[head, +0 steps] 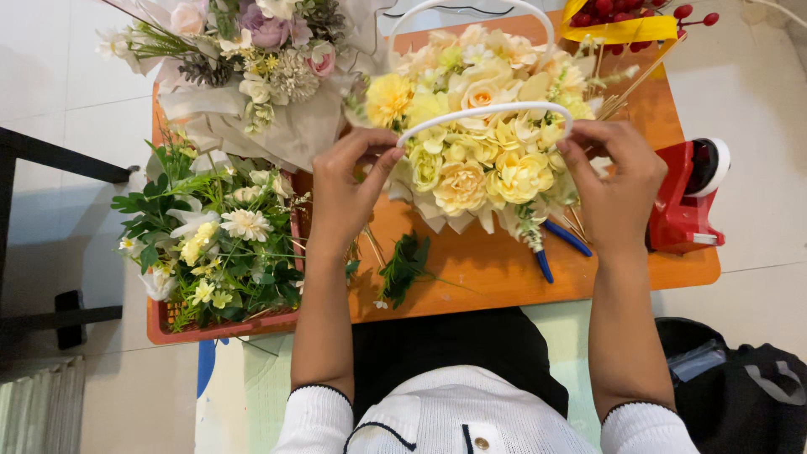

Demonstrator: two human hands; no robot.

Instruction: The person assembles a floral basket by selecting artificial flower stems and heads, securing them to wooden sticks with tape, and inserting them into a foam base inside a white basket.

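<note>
Hands meet on a white hoop handle point(483, 113) that arches over a basket of yellow and cream flowers point(479, 147), which sits at the centre of the orange counter point(496, 269), just toward 12 o'clock from the person's chest. The left hand point(345, 189) pinches the handle's end at 9 o'clock of the arrangement, thumb and fingertips closed together on the white band. The right hand point(618, 181) pinches the opposite end at 3 o'clock, fingers likewise closed on it. A 2nd white hoop point(471, 8) rises behind, toward 12 o'clock.

The step in hand looks like seating or adjusting this front handle across the blooms; both ends are held level and the band lies just above the flowers. The next move, as I judge it, calls for even pressure from both hands so the hoop stays centred, and care not to crush the petals beneath it.

Around this: a wrapped bouquet of pink and pale flowers point(252, 59) lies at 11 o'clock, a red crate of greenery and white daisies point(210, 244) at 9 o'clock, loose green sprigs point(403, 265) at 6 o'clock of the basket, blue-handled pliers point(559, 244) near its 4 o'clock edge, a red tape dispenser point(685, 197) at 3 o'clock, and red berries on a yellow sheet point(622, 21) at 1 o'clock.
</note>
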